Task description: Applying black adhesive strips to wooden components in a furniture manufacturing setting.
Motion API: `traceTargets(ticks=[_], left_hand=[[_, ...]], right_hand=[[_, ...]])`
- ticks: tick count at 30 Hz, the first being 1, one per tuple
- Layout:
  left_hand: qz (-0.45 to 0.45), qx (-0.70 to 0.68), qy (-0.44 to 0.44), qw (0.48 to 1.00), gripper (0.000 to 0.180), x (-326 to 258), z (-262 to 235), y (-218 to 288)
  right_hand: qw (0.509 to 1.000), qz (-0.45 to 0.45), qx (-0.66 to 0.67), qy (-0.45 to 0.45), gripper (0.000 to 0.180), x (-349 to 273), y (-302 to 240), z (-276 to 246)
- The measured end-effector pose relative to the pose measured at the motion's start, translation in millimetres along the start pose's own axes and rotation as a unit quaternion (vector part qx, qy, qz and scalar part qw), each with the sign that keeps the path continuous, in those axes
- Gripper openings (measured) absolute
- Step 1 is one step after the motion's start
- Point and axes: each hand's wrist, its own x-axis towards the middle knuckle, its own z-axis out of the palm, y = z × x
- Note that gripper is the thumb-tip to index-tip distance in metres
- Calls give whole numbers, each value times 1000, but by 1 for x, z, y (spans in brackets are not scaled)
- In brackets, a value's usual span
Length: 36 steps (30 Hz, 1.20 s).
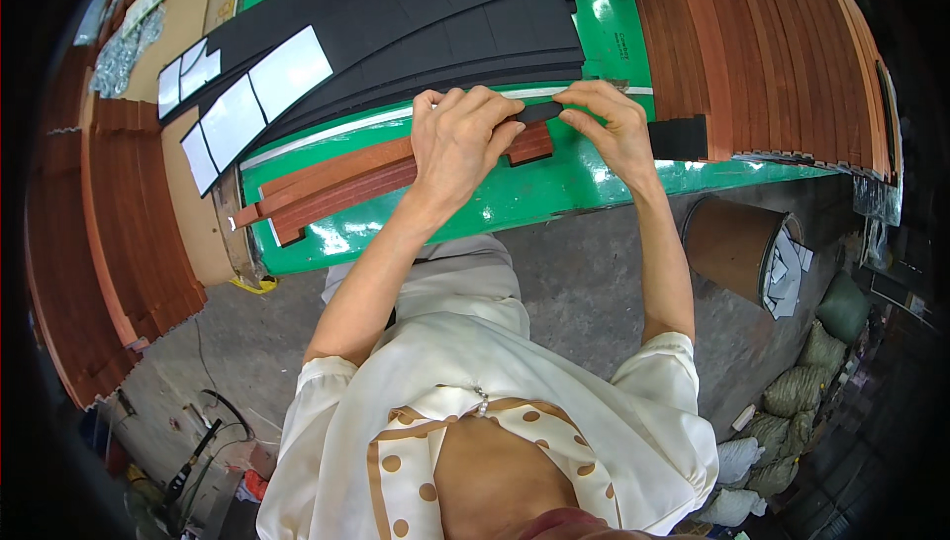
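Between my two hands is a small black strip (539,112), dark and flat, stretched above the end of the reddish-brown wood-look strips (341,182). My left hand (457,139) pinches its left end between thumb and fingers, above those strips, and hides part of them. At its right end, the thumb and forefinger of my right hand (612,132) close on it. The brown strips lie along the near side of the green tabletop (515,189), and a short brown end (530,144) shows between my hands.
Black sheets (426,30) are layered behind my hands, with white-faced pieces (287,75) on their left. Stacks of brown slats flank me at right (762,55) and left (139,213). A brown bin (727,243) with white scraps lies tipped on the floor, near filled sacks (797,392).
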Motion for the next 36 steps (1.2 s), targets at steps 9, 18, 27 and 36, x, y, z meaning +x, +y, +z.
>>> traceTargets(ticks=[9,18,27,36], left_hand=[[20,15,13,1000,17,1,0,-2],[115,84,50,989,28,-4,10,-4],[140,92,73,983,20,-7,8,-7],[132,80,6,988,61,-42,-65,-15]], right_hand=[[1000,11,7,7,19,-2,-1,5],[980,156,61,105,36,-7,-10,54],[950,114,-42,287,19,-4,-15,83],[968,165,13,191,31,0,-14,57]])
